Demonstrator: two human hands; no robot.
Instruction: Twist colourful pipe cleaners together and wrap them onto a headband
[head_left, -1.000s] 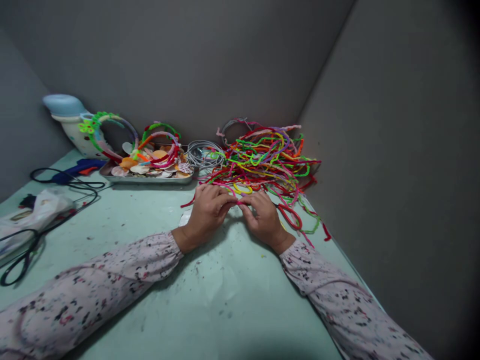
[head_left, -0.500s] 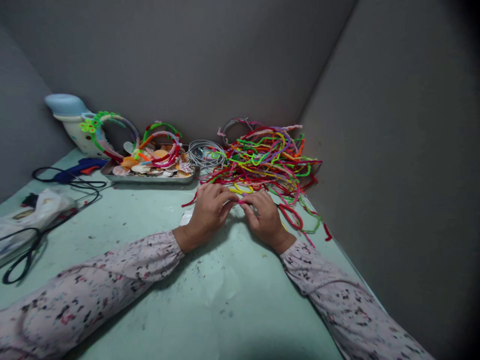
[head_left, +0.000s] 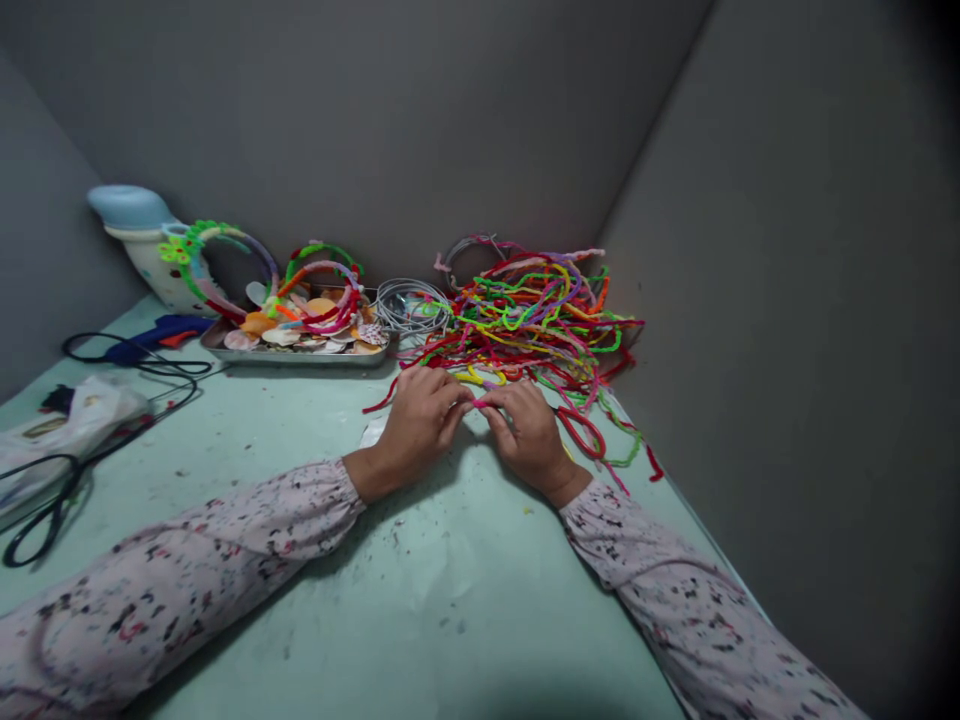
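Note:
A short bit of bright pink pipe cleaner [head_left: 479,404] shows between my fingertips. My left hand [head_left: 421,425] pinches one end of it, and my right hand [head_left: 526,432] pinches the other. Most of the piece is hidden by the fingers. Just beyond both hands lies a tangled heap of coloured pipe cleaners [head_left: 525,315]. Scissors with red handles [head_left: 583,436] rest beside my right hand, their blades mostly out of sight. A whitish scrap [head_left: 373,432] lies partly under my left wrist.
A metal tray [head_left: 300,360] of seashells stands at the back, with pipe-cleaner-wrapped hoops [head_left: 225,235] on it. Beside it is a coil of grey wire [head_left: 414,308]. A bottle with a blue lid [head_left: 135,208], a blue tool [head_left: 154,338], black cord [head_left: 75,470] and a plastic bag [head_left: 97,415] occupy the left.
My hands stay in nearly the same place. Slightly more of the pink pipe cleaner shows between the fingertips, as my left fingers have shifted a little to the left.

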